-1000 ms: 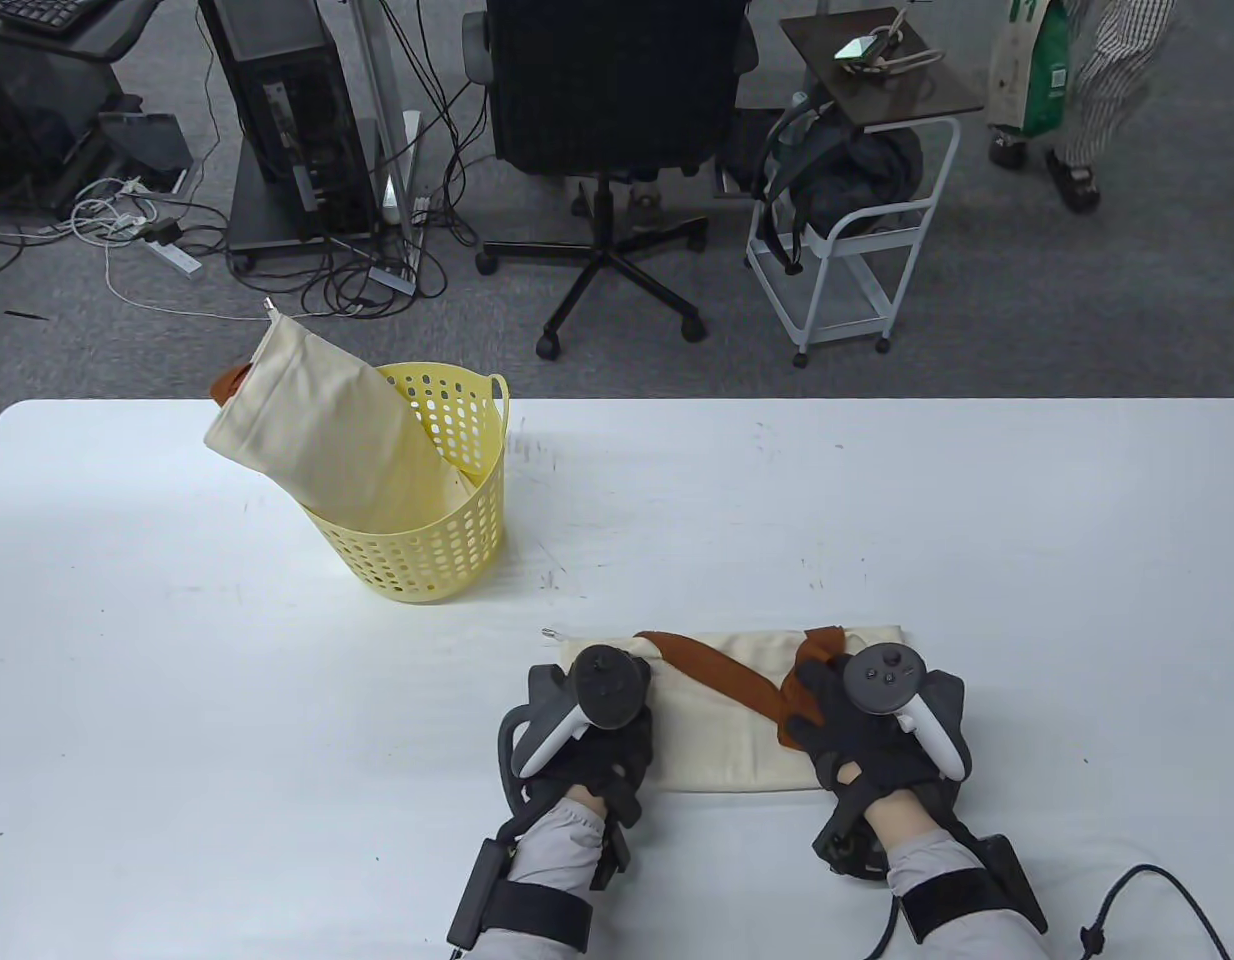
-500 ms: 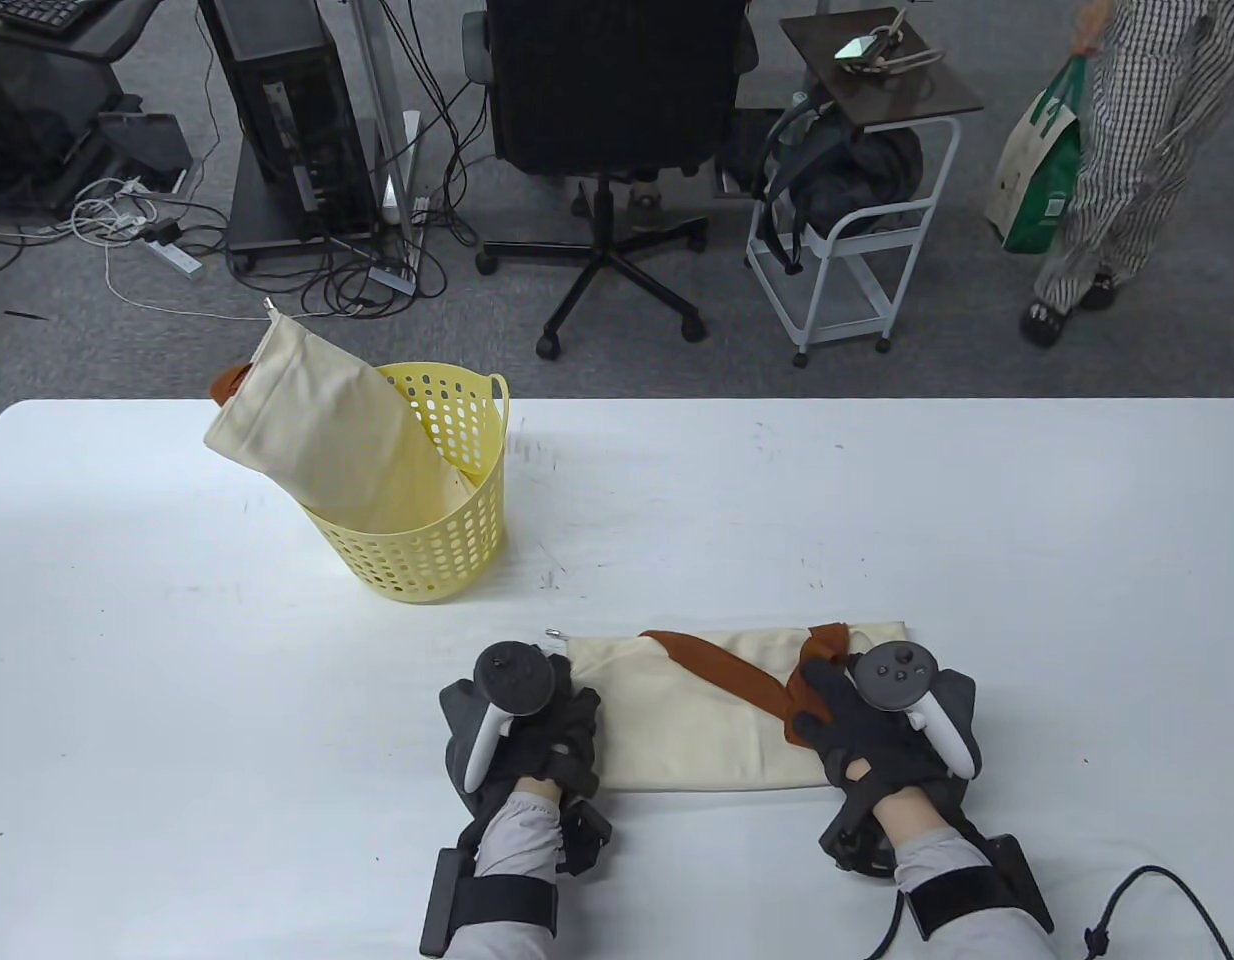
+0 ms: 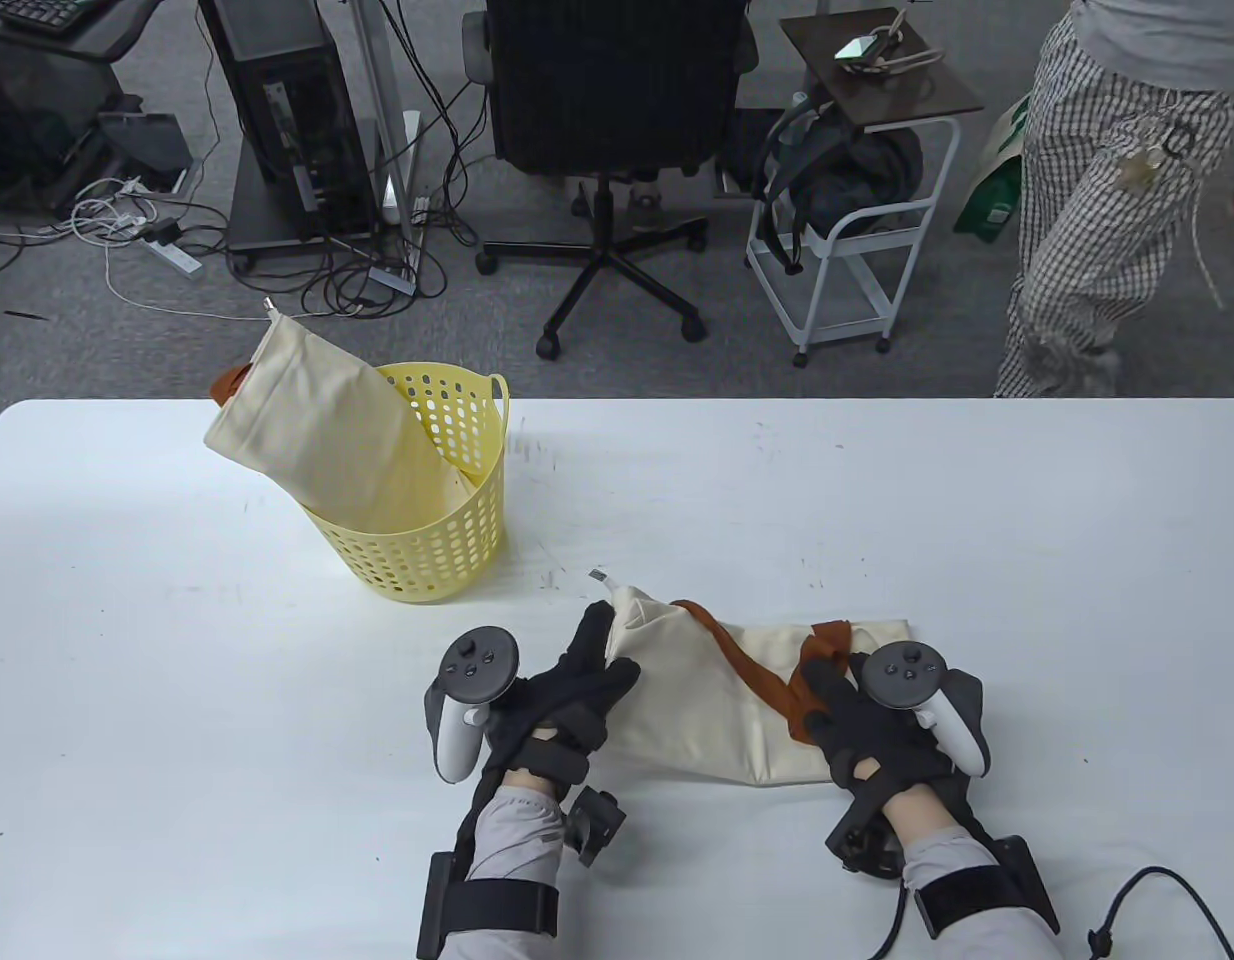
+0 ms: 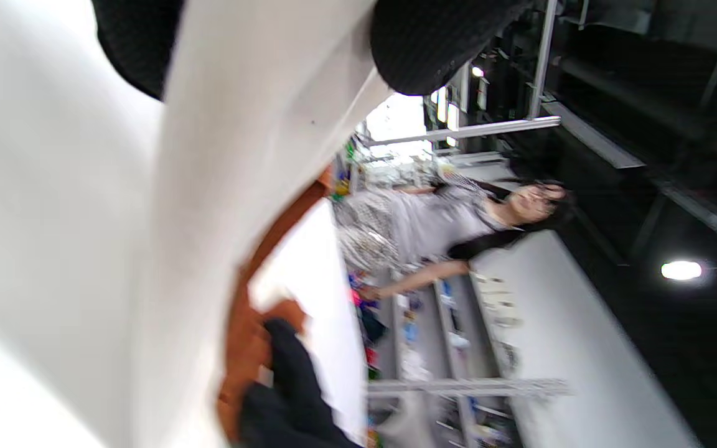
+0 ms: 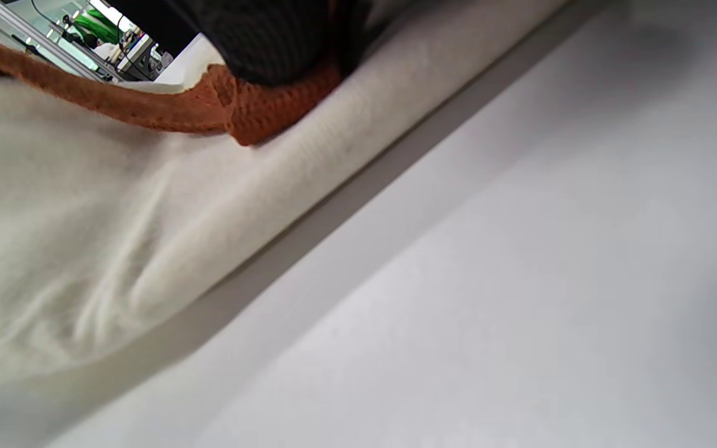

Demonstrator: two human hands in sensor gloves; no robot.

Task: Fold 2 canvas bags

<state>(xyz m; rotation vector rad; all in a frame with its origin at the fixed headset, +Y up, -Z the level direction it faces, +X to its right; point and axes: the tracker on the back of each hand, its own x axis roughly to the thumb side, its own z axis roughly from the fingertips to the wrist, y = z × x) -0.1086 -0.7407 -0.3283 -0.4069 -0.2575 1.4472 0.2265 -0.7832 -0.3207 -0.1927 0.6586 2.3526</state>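
A cream canvas bag (image 3: 697, 710) with an orange strap (image 3: 739, 662) lies folded on the white table (image 3: 877, 500) near the front edge. My left hand (image 3: 602, 640) grips the bag's left end and holds it raised off the table; in the left wrist view the cloth (image 4: 209, 186) runs between my dark fingertips (image 4: 433, 43). My right hand (image 3: 827, 690) presses flat on the bag's right end and the strap, as the right wrist view shows (image 5: 147, 109). A second cream bag (image 3: 327, 440) stands unfolded in the yellow basket (image 3: 427, 560).
The basket stands at the table's left middle. A black cable (image 3: 1157, 900) lies at the front right corner. Beyond the far edge are an office chair (image 3: 617, 100), a white cart (image 3: 847, 260) and a person standing (image 3: 1097, 220).
My left hand slid left off the bag, then took its left end and lifted it up and toward the right. My right hand stayed pressing. The person behind walked closer.
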